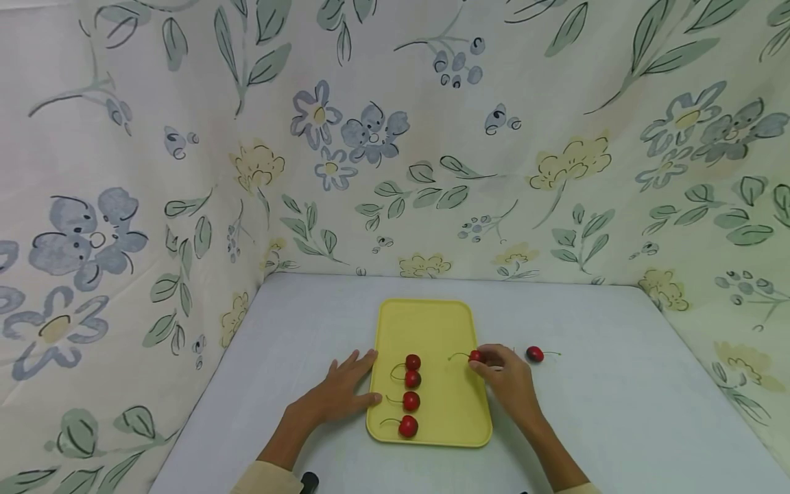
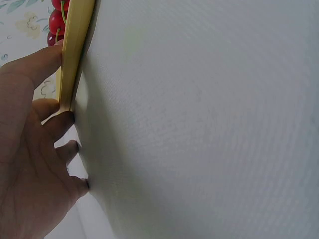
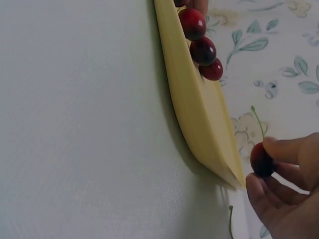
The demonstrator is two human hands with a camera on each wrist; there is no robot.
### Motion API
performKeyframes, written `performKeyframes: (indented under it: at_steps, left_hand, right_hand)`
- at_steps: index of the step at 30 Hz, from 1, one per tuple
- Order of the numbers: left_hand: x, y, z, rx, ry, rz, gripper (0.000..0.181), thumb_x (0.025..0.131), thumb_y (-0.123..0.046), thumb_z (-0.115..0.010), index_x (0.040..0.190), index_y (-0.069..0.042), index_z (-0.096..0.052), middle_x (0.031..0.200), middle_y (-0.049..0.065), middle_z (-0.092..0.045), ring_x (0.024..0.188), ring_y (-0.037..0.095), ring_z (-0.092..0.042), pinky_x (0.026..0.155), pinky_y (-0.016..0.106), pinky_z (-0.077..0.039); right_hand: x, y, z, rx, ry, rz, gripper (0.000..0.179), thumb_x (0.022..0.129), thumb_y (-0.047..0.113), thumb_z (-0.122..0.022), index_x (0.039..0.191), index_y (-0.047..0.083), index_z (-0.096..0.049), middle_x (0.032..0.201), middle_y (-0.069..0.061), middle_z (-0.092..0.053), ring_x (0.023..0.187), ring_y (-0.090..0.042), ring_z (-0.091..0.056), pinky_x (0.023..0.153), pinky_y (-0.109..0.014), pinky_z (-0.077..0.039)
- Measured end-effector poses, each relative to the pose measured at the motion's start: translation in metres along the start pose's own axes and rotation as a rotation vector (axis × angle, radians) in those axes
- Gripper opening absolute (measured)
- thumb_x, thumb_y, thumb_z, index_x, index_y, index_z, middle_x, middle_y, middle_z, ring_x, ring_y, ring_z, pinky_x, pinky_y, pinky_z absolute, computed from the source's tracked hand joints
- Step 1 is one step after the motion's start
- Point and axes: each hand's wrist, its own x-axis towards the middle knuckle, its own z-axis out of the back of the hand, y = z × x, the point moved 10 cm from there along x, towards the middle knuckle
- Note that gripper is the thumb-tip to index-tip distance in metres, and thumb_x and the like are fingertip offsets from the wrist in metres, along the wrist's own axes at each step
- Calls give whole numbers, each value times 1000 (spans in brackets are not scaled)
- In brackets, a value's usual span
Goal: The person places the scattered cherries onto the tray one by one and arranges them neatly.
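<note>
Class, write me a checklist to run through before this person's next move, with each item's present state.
1. Held cherry pinched by the right hand: ok.
2. Yellow tray touched at its left rim by the left hand: ok.
3. Four cherries lying in the tray: ok, in a column.
4. Bare room right of that column: ok.
5. Loose cherry inside the tray: not ok, on the table.
6. Firmness of the pinch: cannot tell.
</note>
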Motion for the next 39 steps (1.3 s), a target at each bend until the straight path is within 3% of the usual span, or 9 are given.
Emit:
performKeyframes:
  at_steps: [7, 12, 22, 39]
  left_hand:
    - [0, 0, 0, 2, 1, 1, 91, 99, -57, -66, 169, -11, -29, 173, 7, -32, 164, 37, -18, 129, 69, -6]
    - [0, -1, 0, -3, 3, 6, 91, 100, -56, -66, 169, -11, -29, 174, 8, -32, 164, 37, -17, 129, 69, -5]
    - [0, 0, -1, -1, 10, 8, 90, 100, -56, -66, 168, -10, -29, 174, 8, -32, 164, 38, -17, 129, 69, -6]
    - [-1, -3, 2, -1, 2, 5, 89, 100, -54, -67, 168, -11, -30, 173, 8, -33, 164, 38, -18, 129, 69, -7]
  right_hand:
    - [2, 2, -11, 45, 16, 7, 31, 91, 12, -85, 119, 5, -75, 110, -10, -77, 100, -24, -74, 74, -18, -58]
    - [5, 4, -19, 19, 20, 14, 31, 91, 13, -85, 120, 5, -76, 111, -10, -77, 101, -24, -74, 78, -20, -60]
    - [7, 14, -31, -73, 4, 109, 29, 87, 9, -87, 114, 5, -77, 104, -6, -79, 95, -21, -75, 81, -27, -61]
    - [6, 23, -41, -123, 28, 115, 29, 87, 8, -87, 114, 2, -76, 106, -9, -76, 97, -21, -72, 88, -39, -60]
